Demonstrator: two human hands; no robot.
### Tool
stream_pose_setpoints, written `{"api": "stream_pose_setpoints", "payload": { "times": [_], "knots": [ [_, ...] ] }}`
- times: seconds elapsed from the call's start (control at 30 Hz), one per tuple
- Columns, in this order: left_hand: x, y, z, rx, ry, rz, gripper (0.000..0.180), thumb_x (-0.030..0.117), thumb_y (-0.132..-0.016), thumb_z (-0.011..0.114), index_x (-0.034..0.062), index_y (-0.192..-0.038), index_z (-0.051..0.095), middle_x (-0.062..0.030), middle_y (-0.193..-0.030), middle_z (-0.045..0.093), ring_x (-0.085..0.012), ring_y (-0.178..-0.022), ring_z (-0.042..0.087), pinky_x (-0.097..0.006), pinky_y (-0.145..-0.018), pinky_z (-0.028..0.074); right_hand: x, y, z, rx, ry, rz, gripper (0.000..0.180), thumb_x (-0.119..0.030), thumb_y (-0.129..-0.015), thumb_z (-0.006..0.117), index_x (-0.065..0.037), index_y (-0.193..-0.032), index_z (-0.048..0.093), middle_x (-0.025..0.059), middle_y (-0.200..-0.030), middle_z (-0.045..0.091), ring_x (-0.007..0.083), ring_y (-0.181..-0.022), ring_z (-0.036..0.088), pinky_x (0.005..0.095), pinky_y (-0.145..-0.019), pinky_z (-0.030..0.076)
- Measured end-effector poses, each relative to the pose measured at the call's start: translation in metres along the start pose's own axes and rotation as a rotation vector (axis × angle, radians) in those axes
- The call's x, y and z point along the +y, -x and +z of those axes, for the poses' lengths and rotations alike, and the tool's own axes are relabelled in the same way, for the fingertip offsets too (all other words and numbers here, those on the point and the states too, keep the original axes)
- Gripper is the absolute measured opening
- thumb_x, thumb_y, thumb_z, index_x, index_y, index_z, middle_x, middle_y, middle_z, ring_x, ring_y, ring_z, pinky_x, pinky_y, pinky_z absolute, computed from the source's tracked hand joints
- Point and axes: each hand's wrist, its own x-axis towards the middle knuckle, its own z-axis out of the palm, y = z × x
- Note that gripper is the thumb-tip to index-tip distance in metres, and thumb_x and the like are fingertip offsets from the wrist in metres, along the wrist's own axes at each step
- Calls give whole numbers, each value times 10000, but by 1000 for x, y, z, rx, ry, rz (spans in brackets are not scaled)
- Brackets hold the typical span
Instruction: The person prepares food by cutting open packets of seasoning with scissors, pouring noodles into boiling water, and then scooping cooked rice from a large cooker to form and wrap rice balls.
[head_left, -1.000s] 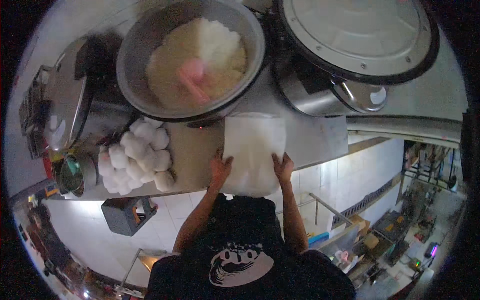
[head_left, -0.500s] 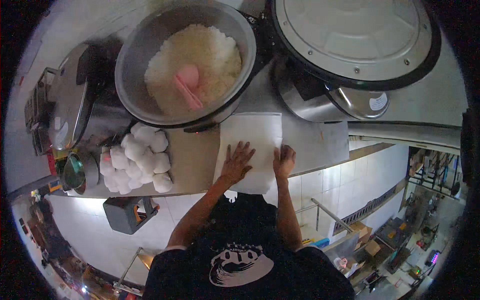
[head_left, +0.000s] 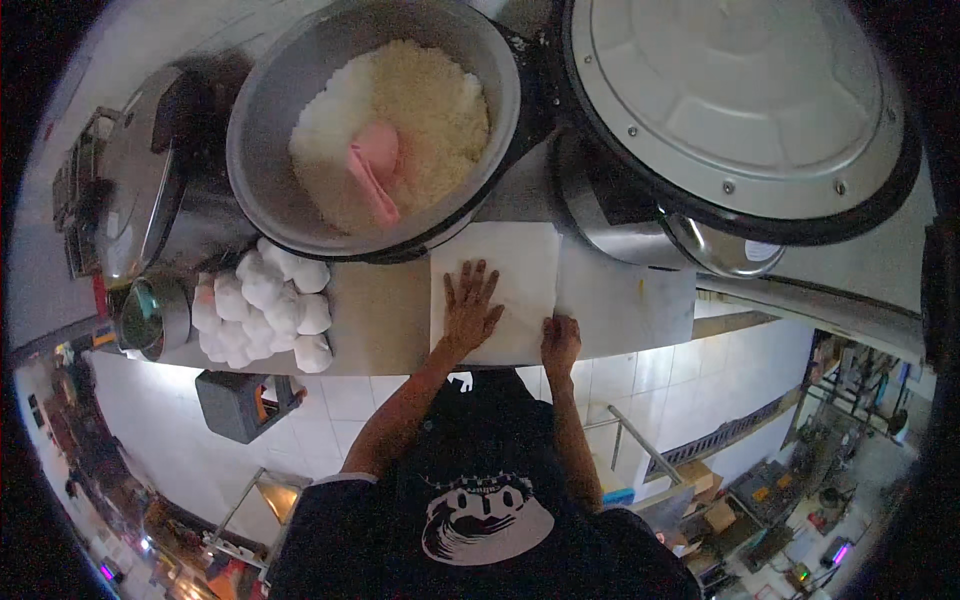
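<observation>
On the steel counter in front of me lies a rectangular white sheet (head_left: 525, 260), possibly a stack of paper. My left hand (head_left: 472, 312) rests flat on it, fingers spread, holding nothing. My right hand (head_left: 561, 342) is closed at the sheet's right edge near the counter's front, its fingers curled and seeming to pinch that edge; the fingertips are partly hidden. Beyond the sheet stands a large round pot (head_left: 245, 160) of rice (head_left: 430, 110), with a pink paddle-like scoop (head_left: 372, 170) lying on the rice.
Left of the sheet, several white rounded bundles (head_left: 265, 305) are piled up. Past them stands a metal container (head_left: 175, 315). A big cooker with its round lid (head_left: 740, 90) raised is at the far right. A dark stool (head_left: 235, 405) stands on the tiled floor below the counter.
My right hand has slid toward me along the sheet's right edge, its fingers now more curled. My left hand stays flat on the sheet. The view has shifted slightly.
</observation>
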Motion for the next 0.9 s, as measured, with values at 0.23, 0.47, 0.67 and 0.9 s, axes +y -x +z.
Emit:
{"api": "stream_pose_setpoints", "payload": {
  "times": [0.23,0.47,0.67,0.9],
  "knots": [
    [-8,27,-43,-17,68,-22,684,349,-949,553,118,-1536,289,-171,-1612,185,-350,-1498,143,-617,-1180,50,-91,-24,-40,-28,252,-360,481,-258,-859,715,-12,-1251,585,204,-1135,602,405,-1059,541,514,-975,394],
    [-71,122,-112,238,347,-198,367,117,-863,655,23,-1213,597,-192,-1121,653,-385,-1072,617,-459,-897,507,-353,-118,-163,-63,-322,-658,322,-205,-862,696,-11,-1102,605,170,-975,669,359,-907,668,457,-713,520],
    [-52,76,-269,687,543,-209,235,107,-846,685,46,-1071,649,-147,-1023,672,-344,-953,644,-405,-808,528,-430,-207,-24,-536,529,-962,332,-239,-852,670,43,-1023,627,244,-930,674,392,-843,680,467,-717,545],
    [-84,62,-326,968,609,-270,430,150,-848,716,22,-1233,574,-169,-1176,612,-346,-1121,565,-469,-975,438,-421,-236,-21,-640,668,-711,381,-204,-679,777,7,-985,692,215,-1035,702,376,-958,685,476,-842,548]
  ]
}}
